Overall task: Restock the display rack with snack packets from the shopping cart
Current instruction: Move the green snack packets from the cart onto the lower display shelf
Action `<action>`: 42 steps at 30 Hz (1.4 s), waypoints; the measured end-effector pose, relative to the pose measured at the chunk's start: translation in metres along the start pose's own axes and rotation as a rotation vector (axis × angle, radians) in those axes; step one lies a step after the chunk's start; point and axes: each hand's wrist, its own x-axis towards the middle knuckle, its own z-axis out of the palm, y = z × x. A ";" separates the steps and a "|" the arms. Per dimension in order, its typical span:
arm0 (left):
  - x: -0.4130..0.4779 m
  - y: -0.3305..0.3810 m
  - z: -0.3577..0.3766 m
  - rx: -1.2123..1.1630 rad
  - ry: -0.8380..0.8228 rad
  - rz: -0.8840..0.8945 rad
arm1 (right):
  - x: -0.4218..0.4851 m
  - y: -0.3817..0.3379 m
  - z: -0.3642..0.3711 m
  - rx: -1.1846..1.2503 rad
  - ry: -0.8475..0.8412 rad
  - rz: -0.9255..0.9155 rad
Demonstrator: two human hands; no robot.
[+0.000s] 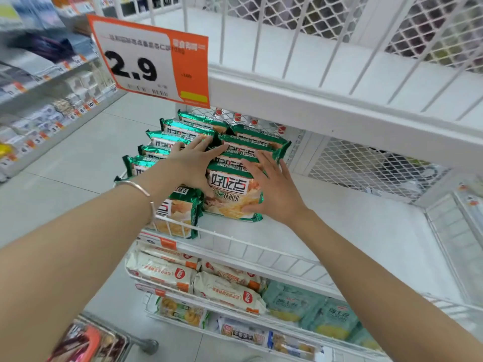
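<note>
The person's left hand [193, 163] and right hand [271, 189] lie flat, fingers spread, gripping nothing, on the green snack packets [232, 189] at the display rack [339, 218] shelf's nine o'clock end, and should press evenly, squaring both rows toward twelve o'clock.

I see glossy green plastic snack packets [232, 194], white-painted matt metal rack [313, 108], smooth card price sign [146, 61] at 11 o'clock, shiny metal bangle [138, 186].
</note>
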 end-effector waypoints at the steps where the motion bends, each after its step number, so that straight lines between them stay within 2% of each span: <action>1: 0.001 0.001 0.000 -0.020 -0.009 -0.010 | 0.004 0.003 0.001 0.015 -0.013 0.011; 6: -0.011 0.008 -0.015 -0.231 -0.061 -0.044 | 0.001 -0.003 -0.017 0.034 -0.147 0.065; 8: -0.033 0.005 -0.023 -0.439 0.016 -0.075 | -0.004 -0.022 -0.033 0.179 -0.154 0.183; 10: -0.063 -0.006 -0.029 -0.648 0.159 -0.131 | -0.013 -0.049 -0.042 0.270 -0.044 0.206; 14: -0.150 -0.049 -0.013 -0.583 0.397 -0.356 | -0.036 -0.119 -0.046 0.344 0.029 0.057; 17: -0.226 -0.080 0.022 -0.618 0.377 -0.545 | -0.039 -0.168 -0.043 0.266 0.105 -0.088; 19: -0.277 -0.097 0.047 -0.608 0.331 -0.675 | -0.032 -0.200 -0.038 0.263 0.100 -0.176; 23: -0.369 -0.106 0.096 -0.657 0.280 -0.984 | -0.018 -0.258 -0.012 0.343 -0.038 -0.344; 28: -0.458 -0.083 0.158 -0.791 0.241 -1.330 | -0.011 -0.319 0.034 0.342 -0.401 -0.564; 32: -0.509 -0.058 0.185 -0.885 0.269 -1.510 | -0.014 -0.365 0.065 0.277 -0.533 -0.711; 36: -0.559 -0.058 0.203 -0.934 0.334 -1.651 | -0.027 -0.416 0.078 0.280 -0.642 -0.728; 38: -0.578 -0.069 0.209 -0.955 0.355 -1.695 | -0.023 -0.439 0.089 0.311 -0.619 -0.676; 39: -0.586 -0.077 0.212 -0.969 0.369 -1.711 | -0.020 -0.451 0.091 0.366 -0.623 -0.593; 40: -0.593 -0.087 0.215 -0.984 0.384 -1.720 | -0.014 -0.462 0.093 0.482 -0.627 -0.467; 42: -0.602 -0.110 0.217 -1.004 0.425 -1.715 | 0.006 -0.488 0.095 0.755 -0.697 -0.043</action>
